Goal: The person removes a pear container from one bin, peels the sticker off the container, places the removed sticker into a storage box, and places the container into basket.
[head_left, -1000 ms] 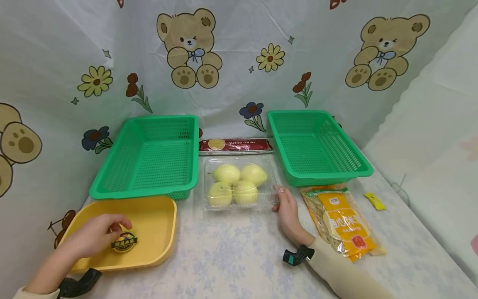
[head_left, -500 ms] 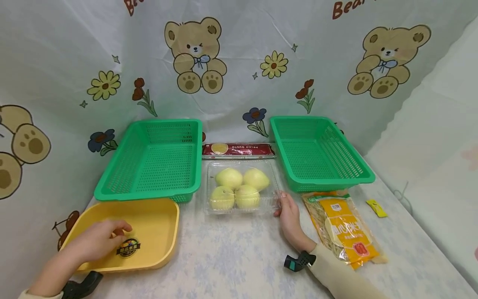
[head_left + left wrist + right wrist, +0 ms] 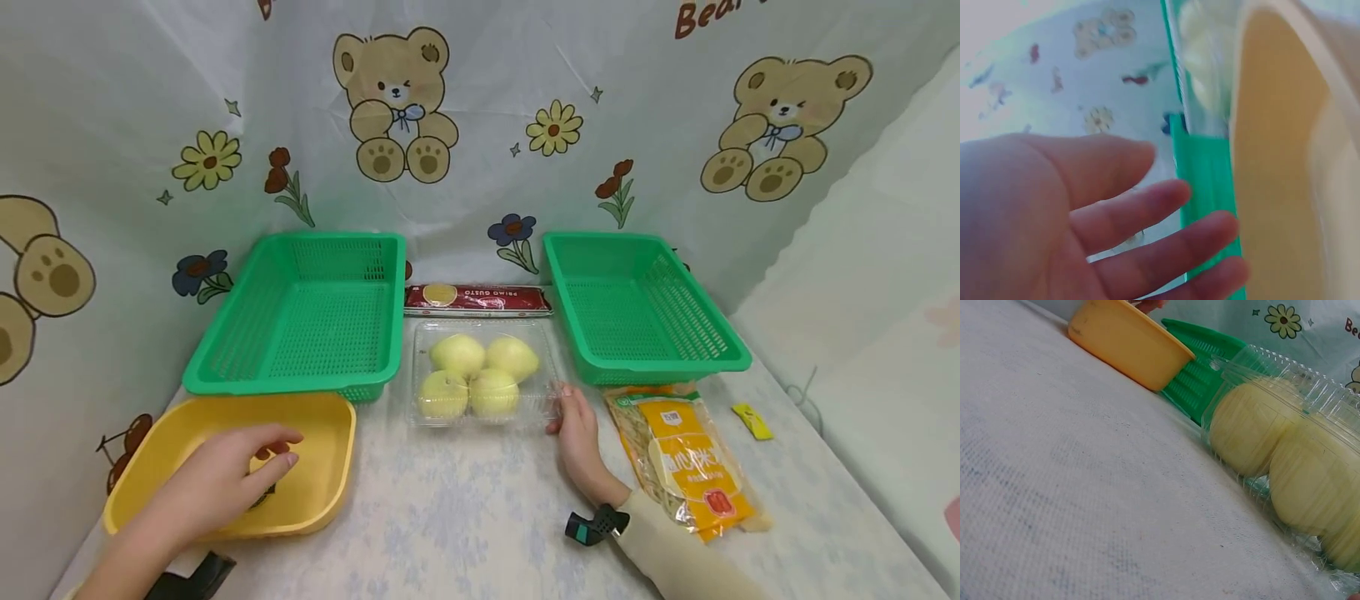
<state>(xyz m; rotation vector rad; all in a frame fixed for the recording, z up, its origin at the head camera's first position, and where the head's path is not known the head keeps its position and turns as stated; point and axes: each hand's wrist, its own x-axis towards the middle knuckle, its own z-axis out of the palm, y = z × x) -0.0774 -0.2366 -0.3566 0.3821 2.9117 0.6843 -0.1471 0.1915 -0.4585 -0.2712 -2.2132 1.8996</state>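
Moved left hand (image 3: 225, 479) rightward over yellow tub (image 3: 322, 458), relaxed and empty.
Gripped glossy clear box (image 3: 536, 396) of four pale-yellow fruits (image 3: 491, 390) with right hand (image 3: 581, 442).

Occlusions and losses, three views.
Head: left hand (image 3: 225, 483) hides most of the dark label (image 3: 266, 497) in the yellow tray (image 3: 322, 442); left forearm (image 3: 131, 562) is cut off at 8 o'clock, right sleeve (image 3: 678, 542) between 4 and 5. Right hand (image 3: 579, 442) pinches the clear box (image 3: 537, 379) at its 4 o'clock corner, fingertips partly hidden. Sachet (image 3: 752, 421) near 4: any print too small to read. Left wrist: fruit (image 3: 1204, 53) at 1 o'clock blurs to pale shapes; tray runs off at 3. Right wrist: box is cut off at 3, left hand clipped at 12; only a sliver of right hand shows at 4.
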